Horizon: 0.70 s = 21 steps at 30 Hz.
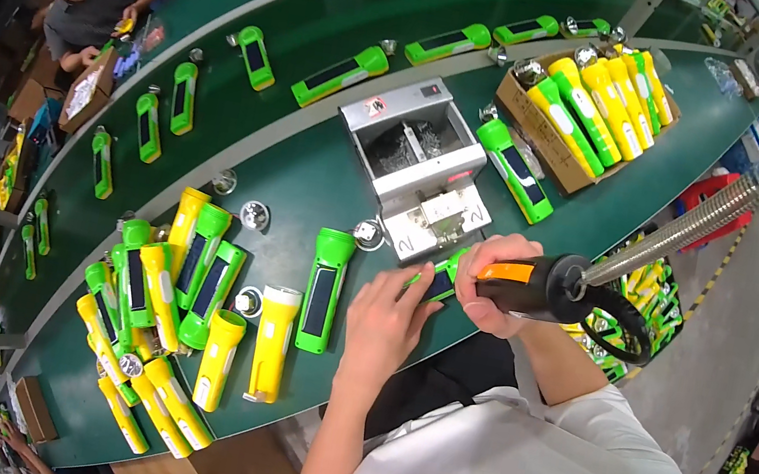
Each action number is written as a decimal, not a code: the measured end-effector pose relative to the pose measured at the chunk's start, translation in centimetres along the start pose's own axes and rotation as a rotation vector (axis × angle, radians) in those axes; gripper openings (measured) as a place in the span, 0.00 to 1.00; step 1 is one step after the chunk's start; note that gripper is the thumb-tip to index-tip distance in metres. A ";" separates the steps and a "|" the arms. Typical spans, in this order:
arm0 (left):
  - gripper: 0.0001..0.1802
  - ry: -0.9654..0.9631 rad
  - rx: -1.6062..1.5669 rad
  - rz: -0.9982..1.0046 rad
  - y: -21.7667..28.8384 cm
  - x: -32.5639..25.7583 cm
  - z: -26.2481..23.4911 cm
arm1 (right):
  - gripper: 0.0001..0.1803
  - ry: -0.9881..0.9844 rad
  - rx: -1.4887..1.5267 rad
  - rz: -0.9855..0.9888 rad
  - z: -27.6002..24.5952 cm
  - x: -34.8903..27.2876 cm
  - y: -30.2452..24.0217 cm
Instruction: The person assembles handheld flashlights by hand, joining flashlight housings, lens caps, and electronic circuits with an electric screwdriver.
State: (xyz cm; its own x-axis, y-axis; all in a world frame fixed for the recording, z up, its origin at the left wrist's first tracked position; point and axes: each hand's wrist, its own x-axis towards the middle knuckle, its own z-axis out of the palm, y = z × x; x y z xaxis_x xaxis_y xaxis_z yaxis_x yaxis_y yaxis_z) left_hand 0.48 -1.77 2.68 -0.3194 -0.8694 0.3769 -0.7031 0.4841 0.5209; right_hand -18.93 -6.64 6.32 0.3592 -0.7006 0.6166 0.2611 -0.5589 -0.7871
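At left, yellow and green flashlights (133, 280) lie heaped on the near side of the green table (293, 179). Right of them, by the near edge, is the worked flashlight (441, 284), just on the near side of a grey metal fixture (414, 142): a slim green body with a dark panel, its ends partly hidden by the hands. The left hand (390, 312), reaching away from the body, holds it between fingers and thumb. At its right, the right hand (496, 286), forearm slanting leftward, wraps a black power driver (549, 285), which lies roughly level, hung from a coiled spring (711, 199).
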 end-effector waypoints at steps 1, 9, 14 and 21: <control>0.25 -0.005 0.013 0.003 0.1 -0.1 -0.1 | 0.20 0.086 0.077 0.037 0.8 -0.5 -0.1; 0.25 -0.011 0.090 0.064 0.5 -0.3 0.1 | 0.21 0.255 -0.089 0.233 1.6 -1.2 -0.8; 0.25 -0.026 0.105 0.061 0.6 -0.6 0.0 | 0.19 0.196 -0.227 0.023 1.5 -1.2 -1.0; 0.27 -0.080 0.110 0.030 3.7 -1.9 -7.2 | 0.26 0.317 0.481 -0.156 -0.9 -0.1 -5.9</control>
State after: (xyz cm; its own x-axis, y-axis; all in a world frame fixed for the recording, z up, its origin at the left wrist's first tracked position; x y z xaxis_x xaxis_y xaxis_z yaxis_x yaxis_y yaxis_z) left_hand 3.05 2.40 9.44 -0.3879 -0.8617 0.3271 -0.7564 0.5004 0.4212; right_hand -21.29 -3.66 10.94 0.0180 -0.7664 0.6421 0.6926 -0.4536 -0.5608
